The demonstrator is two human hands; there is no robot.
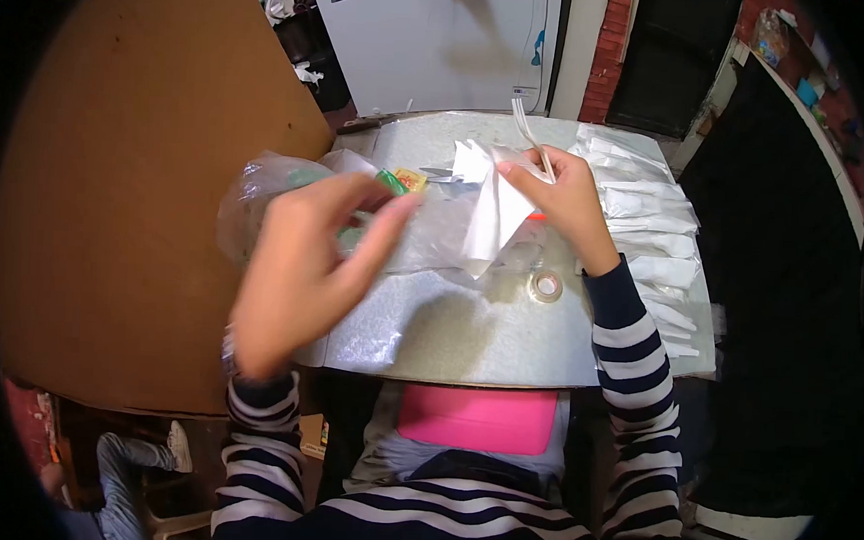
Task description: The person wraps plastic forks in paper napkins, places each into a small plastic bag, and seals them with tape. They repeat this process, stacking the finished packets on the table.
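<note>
My right hand [566,200] is closed around a white plastic fork [525,126], its tines pointing up, and a folded white napkin [499,215] that hangs down from the fingers. Nearer the camera, my left hand [304,256] is blurred, with its thumb and fingers apart and nothing visible between them. It passes in front of a clear plastic bag [254,202]. Just beyond its fingertips lies a small green and yellow packet [409,181]. A roll of clear tape [546,286] rests on the table below my right hand.
Along the right side of the table [439,342] lie several white wrapped bundles [648,201]. Scissors [438,173] show partly behind the napkin. A pink flat item [479,419] is on my lap. A brown panel [150,165] stands at left, a white appliance [440,51] behind.
</note>
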